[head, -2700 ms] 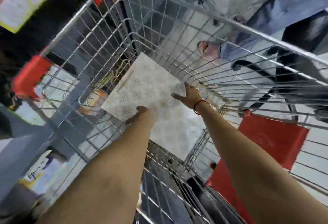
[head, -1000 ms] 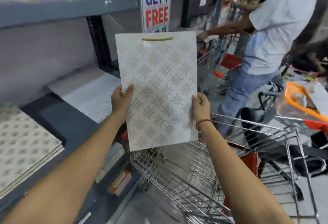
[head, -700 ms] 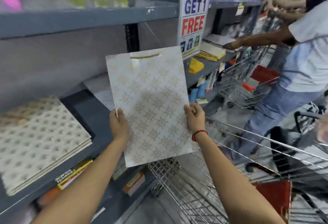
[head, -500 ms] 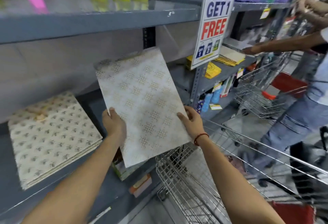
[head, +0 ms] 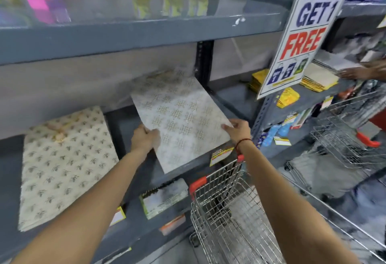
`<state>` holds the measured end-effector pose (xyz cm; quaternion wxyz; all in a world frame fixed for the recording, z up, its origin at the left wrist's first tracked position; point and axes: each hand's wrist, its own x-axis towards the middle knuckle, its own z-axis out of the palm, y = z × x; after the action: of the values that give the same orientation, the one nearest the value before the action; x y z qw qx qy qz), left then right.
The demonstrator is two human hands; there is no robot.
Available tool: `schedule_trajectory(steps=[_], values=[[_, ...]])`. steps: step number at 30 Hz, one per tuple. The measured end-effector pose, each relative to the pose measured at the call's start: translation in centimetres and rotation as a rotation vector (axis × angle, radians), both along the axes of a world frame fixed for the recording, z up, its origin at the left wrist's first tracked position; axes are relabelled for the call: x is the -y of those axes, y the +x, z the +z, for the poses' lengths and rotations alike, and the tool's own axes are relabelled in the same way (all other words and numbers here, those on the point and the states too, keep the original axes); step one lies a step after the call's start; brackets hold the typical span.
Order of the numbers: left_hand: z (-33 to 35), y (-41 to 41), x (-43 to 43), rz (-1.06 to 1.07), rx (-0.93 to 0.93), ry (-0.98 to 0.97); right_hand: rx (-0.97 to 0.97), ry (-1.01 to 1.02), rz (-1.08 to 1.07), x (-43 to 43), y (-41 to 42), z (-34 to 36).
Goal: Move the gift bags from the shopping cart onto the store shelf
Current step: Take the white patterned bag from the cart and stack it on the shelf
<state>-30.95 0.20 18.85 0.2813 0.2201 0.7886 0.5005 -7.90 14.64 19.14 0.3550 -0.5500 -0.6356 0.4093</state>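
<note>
A flat white gift bag with a gold lattice pattern (head: 179, 117) lies tilted over the middle grey shelf (head: 125, 121), its near corner past the shelf's front edge. My left hand (head: 144, 138) grips its left edge. My right hand (head: 237, 128) pinches its right edge. Whether the bag rests fully on the shelf I cannot tell. To the left, a stack of cream gift bags with small dark motifs (head: 62, 165) lies on the same shelf. The wire shopping cart (head: 225, 211) stands below my right arm.
A "BUY 2 GET 1 FREE" sign (head: 302, 31) hangs at the right by a shelf post (head: 203, 63). Yellow packets (head: 286, 96) and stacked flat goods sit on the right shelf. Another person's hand (head: 351, 73) reaches there, beside a second cart (head: 351, 138). An upper shelf overhangs.
Both hands lifted the lattice bag out of the cart, carried it left and tipped it from upright to nearly flat over the middle shelf.
</note>
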Motion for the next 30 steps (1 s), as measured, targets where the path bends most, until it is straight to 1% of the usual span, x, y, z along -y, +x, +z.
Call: schedule_trajectory(steps=[2,5,9,12,14,16,19,24,27,30], values=[[-0.7,0.9,0.1,-0.043,-0.106,-0.064,0.007,-0.037,-0.014,-1.6,-0.9,0.0],[-1.4,1.9,0.7,-0.112,-0.285,-0.070,0.053,-0.087,-0.055,-3.2,-2.0,-1.2],[-2.2,2.7,2.1,-0.227,-0.310,-0.090,0.117,-0.038,-0.079,-3.8,-2.6,-2.5],[-2.6,3.9,3.0,-0.274,-0.344,-0.185,0.195,0.038,-0.056,-3.5,-3.0,-3.1],[-2.6,4.5,2.9,-0.270,-0.364,-0.233,0.287,0.076,-0.038,-3.3,-2.9,-3.4],[-2.2,4.8,2.5,-0.291,-0.387,-0.266,0.419,0.110,-0.032,-3.1,-2.6,-3.6],[-1.6,4.9,2.0,-0.352,-0.417,-0.326,0.464,0.127,0.009,-3.1,-2.2,-3.7],[-1.5,4.5,1.5,-0.337,-0.432,-0.346,0.542,0.150,0.097,-3.3,-1.9,-3.1],[-1.7,4.8,1.7,-0.307,-0.464,-0.343,0.680,0.166,0.156,-3.4,-1.6,-2.6],[-2.2,5.6,2.3,-0.262,-0.504,-0.338,0.790,0.102,0.319,-4.1,-0.8,-1.7]])
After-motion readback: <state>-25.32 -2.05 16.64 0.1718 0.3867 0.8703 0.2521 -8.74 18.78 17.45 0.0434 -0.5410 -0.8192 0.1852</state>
